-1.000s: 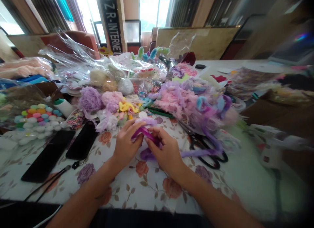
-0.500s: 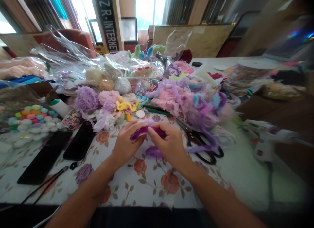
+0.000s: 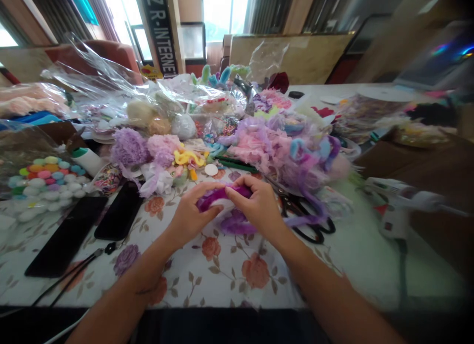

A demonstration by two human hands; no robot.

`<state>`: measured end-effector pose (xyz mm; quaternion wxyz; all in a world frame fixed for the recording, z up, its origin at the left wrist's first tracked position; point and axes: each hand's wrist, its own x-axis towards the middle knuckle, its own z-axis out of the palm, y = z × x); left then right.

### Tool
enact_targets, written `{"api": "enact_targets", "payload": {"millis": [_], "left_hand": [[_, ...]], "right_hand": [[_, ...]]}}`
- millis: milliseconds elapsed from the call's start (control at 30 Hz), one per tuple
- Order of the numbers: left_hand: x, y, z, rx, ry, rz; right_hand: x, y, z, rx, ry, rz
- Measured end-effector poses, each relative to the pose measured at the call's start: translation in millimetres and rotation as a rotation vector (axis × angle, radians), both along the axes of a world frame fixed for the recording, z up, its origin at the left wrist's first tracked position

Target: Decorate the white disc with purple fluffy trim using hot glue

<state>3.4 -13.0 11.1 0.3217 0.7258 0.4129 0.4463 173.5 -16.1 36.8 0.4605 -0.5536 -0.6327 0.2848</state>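
Above the flowered cloth, my left hand (image 3: pixel 187 213) and my right hand (image 3: pixel 261 206) are both closed on a fuzzy purple chenille stem (image 3: pixel 208 201). My left hand grips its left side between thumb and fingers, while my right thumb and index finger pinch it at the top. A white piece (image 3: pixel 224 205) shows inside the purple curve; its kind is unclear. The loose lilac length (image 3: pixel 305 219) trails below my right hand and runs right, across black-handled scissors (image 3: pixel 314 233). Some of the stem is hidden behind my fingers.
Pink and lilac fluffy material (image 3: pixel 266 141) is heaped beyond my hands, near a white disc (image 3: pixel 211 170) and a dark green tool (image 3: pixel 237 164). Two black phones (image 3: pixel 118 210) and bagged pompoms (image 3: pixel 48 178) lie left. A white glue gun (image 3: pixel 394 201) stands right.
My right thumb and fingers have shifted up along the purple stem. The white piece inside the curve shows more now, and the loose length beneath has moved slightly up.
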Motion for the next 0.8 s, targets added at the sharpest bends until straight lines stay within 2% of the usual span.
{"api": "enact_targets", "payload": {"millis": [233,633,800], "left_hand": [[0.0,-0.5,-2.8,0.02,0.006,0.026],[-0.7,0.6,-1.1,0.063,0.019,0.036],[-0.9,0.4,-1.0,0.02,0.016,0.058]], "right_hand": [[3.3,7.9,-1.9,-0.066,-0.021,0.029],[8.0,11.3,-1.6,-0.054,0.045,0.032],[12.6,9.6,3.8,-0.043,0.036,0.057]]}}
